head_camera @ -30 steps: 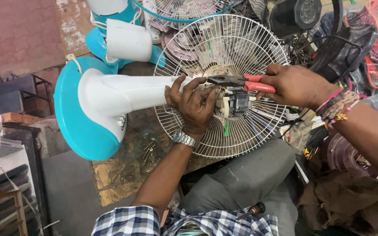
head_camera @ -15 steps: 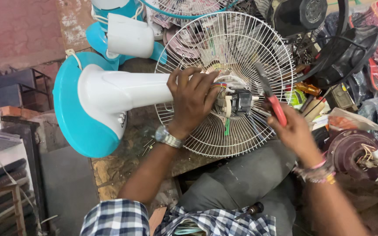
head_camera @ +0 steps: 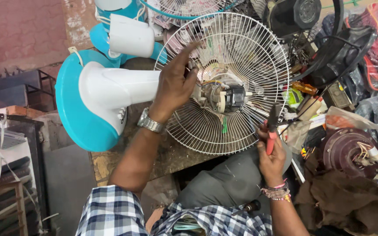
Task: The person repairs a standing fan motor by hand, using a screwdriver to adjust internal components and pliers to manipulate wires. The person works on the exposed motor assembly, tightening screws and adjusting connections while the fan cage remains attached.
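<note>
A white pedestal fan with a round turquoise plastic base (head_camera: 82,118) lies on its side across a worn workbench (head_camera: 110,164), its base to the left and its head to the right. The fan's white column (head_camera: 119,89) runs level from the base toward the round white wire guard (head_camera: 241,52), which stands on edge and faces the camera with no blades on it. At the centre of the guard sits the bare motor (head_camera: 226,98), a small metal and black block with thin coloured wires at its top.

The left hand (head_camera: 173,85) rests where the column meets the guard, palm against the fan's neck, fingers loosely spread and the forefinger pointing up along the wires; it grips nothing tightly that can be seen. A silver metal wristwatch (head_camera: 149,123) circles that wrist.

The right hand (head_camera: 271,159) is lower and to the right, just below the guard's rim, closed around the red handles of a pair of pliers (head_camera: 271,131), whose dark nose points up and touches or nearly touches the guard's outer wires. Beaded bracelets (head_camera: 276,192) sit on that wrist.

Behind the fan stands a second turquoise and white fan (head_camera: 125,35). To the right lies a heap of dark parts, among them a brown round motor winding (head_camera: 348,150).
</note>
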